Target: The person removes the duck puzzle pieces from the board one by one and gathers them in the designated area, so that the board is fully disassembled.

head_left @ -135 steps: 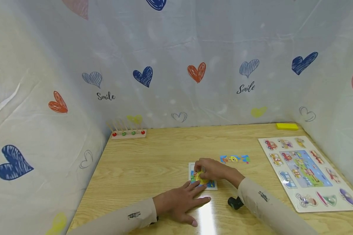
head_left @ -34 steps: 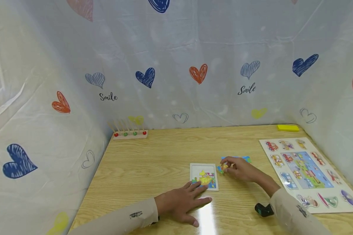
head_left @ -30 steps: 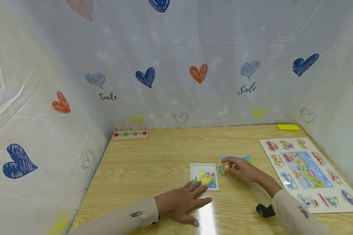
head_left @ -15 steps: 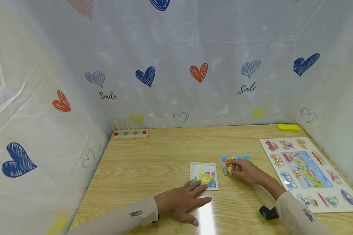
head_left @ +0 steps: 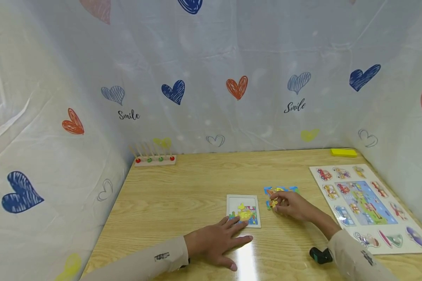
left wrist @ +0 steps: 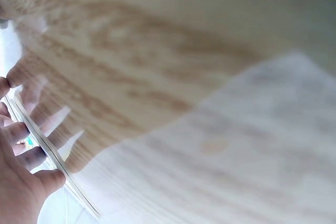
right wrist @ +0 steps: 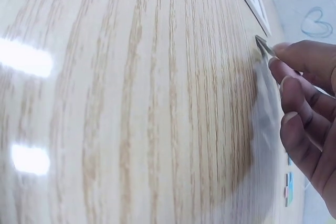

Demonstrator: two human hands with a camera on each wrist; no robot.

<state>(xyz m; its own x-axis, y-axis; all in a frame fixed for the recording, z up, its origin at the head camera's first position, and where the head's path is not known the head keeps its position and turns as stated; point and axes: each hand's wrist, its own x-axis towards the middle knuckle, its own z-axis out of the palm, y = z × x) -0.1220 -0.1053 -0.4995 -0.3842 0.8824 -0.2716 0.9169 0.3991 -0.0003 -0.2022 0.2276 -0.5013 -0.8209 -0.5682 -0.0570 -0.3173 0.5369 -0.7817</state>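
Observation:
My left hand (head_left: 220, 241) lies flat with spread fingers, its fingertips resting on the lower edge of a small white-framed jigsaw tray (head_left: 228, 205). Joined pieces with a yellow figure fill the lower part of that tray, partly covered by the fingers; its upper left shows bare white. To the right of the tray, my right hand (head_left: 295, 205) pinches a jigsaw piece (head_left: 270, 204), blue, green and yellow, between thumb and fingers. From the right wrist the piece (right wrist: 265, 45) appears edge-on, tilted at the fingertips. Just behind this hand lie several loose jigsaw pieces (head_left: 294, 189), partly hidden by it.
A large vehicle puzzle board (head_left: 318, 187) occupies the table's right side. At the back left stands a peg rack (head_left: 155, 160) with red and green beads. A yellow block (head_left: 343, 152) sits at the back right. Printed sheeting (head_left: 204, 117) encloses the table.
My right hand has gone from over the tray to the loose pieces on the right, where it now pinches one. In the last second it shifted slightly rightward. The left hand stays put.

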